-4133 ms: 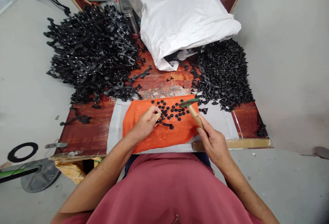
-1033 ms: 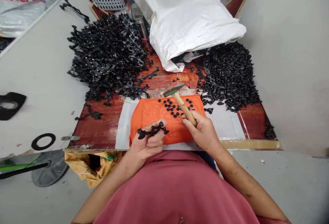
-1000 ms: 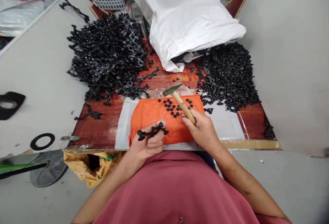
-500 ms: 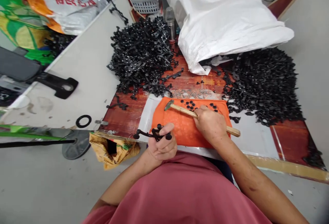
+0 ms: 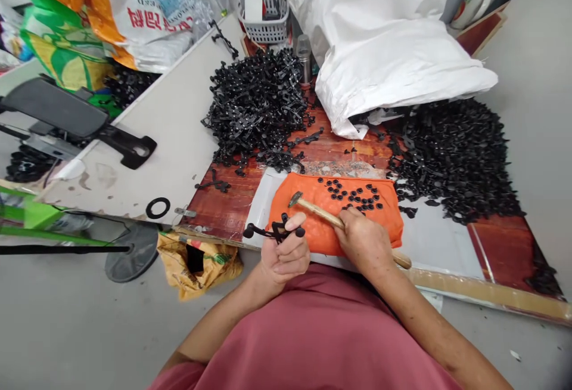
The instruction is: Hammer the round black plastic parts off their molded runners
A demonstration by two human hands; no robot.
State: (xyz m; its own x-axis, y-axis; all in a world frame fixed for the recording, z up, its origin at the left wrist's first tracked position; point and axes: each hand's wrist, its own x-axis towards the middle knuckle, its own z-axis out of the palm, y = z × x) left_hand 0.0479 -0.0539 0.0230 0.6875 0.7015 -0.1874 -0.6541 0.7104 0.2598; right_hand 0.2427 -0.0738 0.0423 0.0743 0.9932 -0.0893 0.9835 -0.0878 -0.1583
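Observation:
My left hand [image 5: 286,253] is closed around a black branched plastic piece [image 5: 279,232] with round knobs, held at the table's front edge. In my right hand [image 5: 366,241] is a small hammer [image 5: 319,211], gripped by its wooden handle, its metal head pointing left above an orange cloth pad [image 5: 313,238]. Several small round black caps [image 5: 353,193] lie scattered on the pad's far right part. My fingers hide the middle of the hammer's handle and part of the black piece.
Behind the pad on the left rises a heap of black branched pieces [image 5: 257,104]. Another black heap [image 5: 451,157] lies to the right, below a white sack [image 5: 402,62]. A clear-topped bottle [image 5: 304,59] and a grey basket [image 5: 266,29] stand at the back. A black ring [image 5: 158,208] lies left.
My right hand has drawn the hammer slightly down toward me, uncovering more caps on the pad. The left hand still holds the black piece. The whole view has shifted a little.

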